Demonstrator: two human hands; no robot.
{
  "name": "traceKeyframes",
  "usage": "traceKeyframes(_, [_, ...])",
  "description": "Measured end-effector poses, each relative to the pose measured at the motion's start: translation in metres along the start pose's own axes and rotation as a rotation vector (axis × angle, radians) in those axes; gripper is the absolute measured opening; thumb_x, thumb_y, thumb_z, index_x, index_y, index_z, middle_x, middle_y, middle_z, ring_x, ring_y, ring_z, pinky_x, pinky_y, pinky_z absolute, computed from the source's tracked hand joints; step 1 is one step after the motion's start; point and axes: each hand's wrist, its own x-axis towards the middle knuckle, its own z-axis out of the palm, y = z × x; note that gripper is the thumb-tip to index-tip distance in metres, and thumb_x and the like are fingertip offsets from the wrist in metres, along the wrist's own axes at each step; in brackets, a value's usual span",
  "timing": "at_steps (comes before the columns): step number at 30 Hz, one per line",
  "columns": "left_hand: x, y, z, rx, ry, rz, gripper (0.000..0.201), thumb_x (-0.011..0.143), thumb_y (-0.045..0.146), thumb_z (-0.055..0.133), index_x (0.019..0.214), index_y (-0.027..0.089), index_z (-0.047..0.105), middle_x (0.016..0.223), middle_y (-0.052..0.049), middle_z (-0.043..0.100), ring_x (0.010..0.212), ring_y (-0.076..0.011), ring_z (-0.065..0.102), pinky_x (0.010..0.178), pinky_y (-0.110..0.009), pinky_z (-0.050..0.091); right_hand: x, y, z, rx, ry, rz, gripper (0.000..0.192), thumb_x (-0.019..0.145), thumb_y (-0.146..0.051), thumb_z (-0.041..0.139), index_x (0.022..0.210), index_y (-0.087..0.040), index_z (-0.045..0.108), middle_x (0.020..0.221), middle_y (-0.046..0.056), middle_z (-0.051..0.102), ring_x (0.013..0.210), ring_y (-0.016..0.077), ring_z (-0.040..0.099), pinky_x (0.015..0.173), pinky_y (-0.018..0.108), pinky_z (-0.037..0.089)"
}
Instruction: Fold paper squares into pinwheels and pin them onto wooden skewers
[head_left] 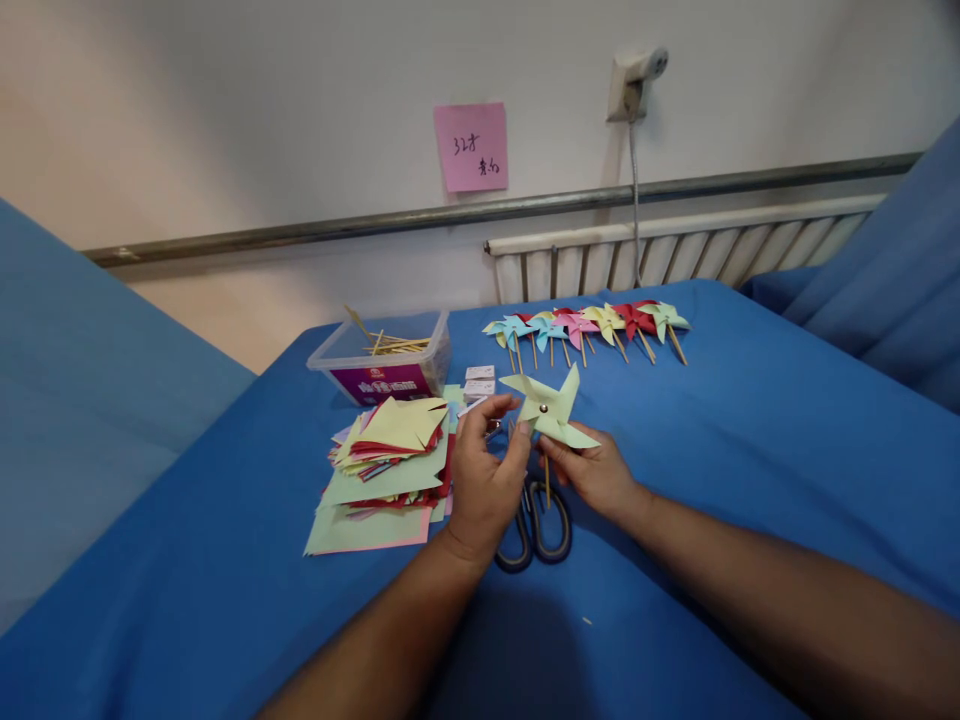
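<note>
free: blue cloth [750, 470] right, near edge | blocked: paper stack [386, 470] left, scissors [536, 525] beneath hands

scissors [534, 530] blades hidden under the hands; pink note [472, 146] writing unreadable

Home room, blue-sheeted bed [750, 440], wall radiator [675, 250], sticky note [472, 146], wall socket [634, 80]

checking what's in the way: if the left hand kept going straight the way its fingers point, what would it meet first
The left hand points up and away, its fingertips at the pale green pinwheel that both hands hold. Past that, probably the small white boxes, then the row of finished pinwheels; depth is hard to judge.
</note>
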Motion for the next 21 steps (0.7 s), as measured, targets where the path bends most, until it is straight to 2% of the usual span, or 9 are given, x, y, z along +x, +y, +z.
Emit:
traceKeyframes(3, [0.004,-0.005,0.001,-0.058,0.02,-0.085,0.037,0.071,0.027,0.074,0.106,0.021,0.063,0.113,-0.008,0.065,0.106,-0.0213,0.06,0.095,-0.036,0.043,-0.002,-0.002,0.0,0.02,-0.029,0.008,0.038,0.074,-0.054,0.066,0.082,-0.017,0.062,0.062,-0.002,0.058,0.045,0.0083,0.042,0.043,0.024,0.033])
traceKeyframes(7, [0.009,-0.012,0.004,-0.318,-0.119,-0.348,0.035,0.068,0.032,0.076,0.097,0.018,0.061,0.096,-0.006,0.069,0.088,-0.0174,0.064,0.083,-0.031,0.048,-0.004,-0.002,0.001,0.045,-0.086,0.012,0.035,0.075,-0.051,0.067,0.078,-0.017,0.06,0.06,-0.002,0.057,0.045,0.0079,0.043,0.044,0.023,0.034])
traceKeyframes(9, [0.009,-0.013,0.004,-0.412,-0.168,-0.424,0.031,0.068,0.033,0.077,0.09,0.017,0.061,0.085,-0.003,0.068,0.076,-0.0144,0.063,0.075,-0.028,0.048,-0.005,-0.002,0.002,0.046,-0.113,0.014,0.034,0.075,-0.05,0.068,0.075,-0.017,0.059,0.058,-0.003,0.055,0.046,0.0077,0.042,0.044,0.023,0.034])
traceKeyframes(12, [0.007,-0.012,0.004,-0.452,-0.178,-0.453,0.027,0.066,0.031,0.078,0.081,0.016,0.06,0.076,0.0,0.066,0.067,-0.0117,0.06,0.067,-0.025,0.047,-0.006,-0.001,0.002,0.044,-0.149,0.014,0.033,0.075,-0.049,0.068,0.072,-0.017,0.059,0.057,-0.004,0.054,0.045,0.0075,0.042,0.044,0.023,0.035])
traceKeyframes(18, [0.007,-0.011,0.002,-0.507,-0.158,-0.521,0.027,0.063,0.029,0.079,0.078,0.016,0.061,0.076,0.001,0.067,0.066,-0.0113,0.06,0.068,-0.025,0.047,-0.003,0.006,0.0,0.013,-0.19,0.039,0.038,0.076,-0.055,0.065,0.073,-0.017,0.06,0.055,-0.004,0.054,0.044,0.0071,0.043,0.044,0.022,0.035])
traceKeyframes(21, [0.012,-0.013,0.0,-0.535,-0.117,-0.569,0.026,0.064,0.029,0.079,0.078,0.015,0.062,0.073,0.0,0.066,0.062,-0.0108,0.059,0.065,-0.024,0.046,-0.004,0.003,-0.003,-0.101,-0.375,0.143,0.053,0.082,-0.065,0.05,0.066,-0.016,0.06,0.048,-0.004,0.051,0.038,0.0065,0.04,0.04,0.021,0.031])
